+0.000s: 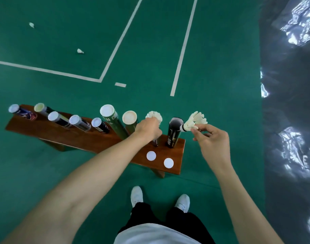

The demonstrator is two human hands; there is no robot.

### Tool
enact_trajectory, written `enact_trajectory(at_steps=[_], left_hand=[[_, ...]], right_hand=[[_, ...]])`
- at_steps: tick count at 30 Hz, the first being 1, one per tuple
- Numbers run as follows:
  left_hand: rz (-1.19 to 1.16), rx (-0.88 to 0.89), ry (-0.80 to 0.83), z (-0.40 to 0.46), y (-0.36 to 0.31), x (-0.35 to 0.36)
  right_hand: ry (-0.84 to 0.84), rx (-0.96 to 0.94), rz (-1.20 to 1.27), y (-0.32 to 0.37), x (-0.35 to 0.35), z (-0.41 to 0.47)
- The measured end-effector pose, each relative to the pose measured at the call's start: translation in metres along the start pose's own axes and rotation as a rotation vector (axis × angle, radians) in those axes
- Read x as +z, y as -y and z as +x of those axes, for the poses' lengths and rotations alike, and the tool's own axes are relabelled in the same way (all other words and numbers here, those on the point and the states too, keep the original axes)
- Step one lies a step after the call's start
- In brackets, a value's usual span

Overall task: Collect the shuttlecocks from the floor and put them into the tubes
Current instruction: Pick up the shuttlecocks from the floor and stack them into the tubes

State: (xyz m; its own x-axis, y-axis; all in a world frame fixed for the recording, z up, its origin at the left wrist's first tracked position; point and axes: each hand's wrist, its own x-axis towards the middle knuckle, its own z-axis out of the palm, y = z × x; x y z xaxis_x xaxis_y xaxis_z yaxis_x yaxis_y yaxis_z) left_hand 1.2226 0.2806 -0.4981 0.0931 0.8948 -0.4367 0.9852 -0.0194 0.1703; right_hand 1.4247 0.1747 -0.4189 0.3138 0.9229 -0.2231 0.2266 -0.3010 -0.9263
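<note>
On the wooden bench [45, 131] stand several shuttlecock tubes. My left hand [148, 128] grips the top of a dark tube [155, 142] with white shuttlecock feathers [154, 116] sticking out above my fingers. My right hand [210, 140] pinches a white shuttlecock [193, 123] by its feathers, cork end pointing at the open mouth of a black tube [174, 132] just to its left. Two more shuttlecocks lie on the green floor, one [80, 51] in the middle distance and one [31, 25] farther left.
Two white round lids [151, 155] [168, 163] lie on the bench's right end. Capped tubes, among them a tall green one [113, 123], line the bench to the left. A dark glossy sheet [289, 120] covers the floor at right. My white shoes [137, 196] are below the bench.
</note>
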Motion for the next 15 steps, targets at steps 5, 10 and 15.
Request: enact_trajectory(at_steps=[5,10,15], left_hand=[[-0.085,-0.018,0.096,0.012,-0.002,0.008],[-0.129,-0.081,0.123,0.013,0.007,0.017],[-0.069,0.005,0.114,0.005,0.007,0.007]], right_hand=[[-0.014,-0.016,-0.018,0.002,0.006,0.012],[-0.047,-0.017,-0.016,0.005,0.013,0.022],[-0.055,-0.074,-0.091,0.007,0.03,0.026]])
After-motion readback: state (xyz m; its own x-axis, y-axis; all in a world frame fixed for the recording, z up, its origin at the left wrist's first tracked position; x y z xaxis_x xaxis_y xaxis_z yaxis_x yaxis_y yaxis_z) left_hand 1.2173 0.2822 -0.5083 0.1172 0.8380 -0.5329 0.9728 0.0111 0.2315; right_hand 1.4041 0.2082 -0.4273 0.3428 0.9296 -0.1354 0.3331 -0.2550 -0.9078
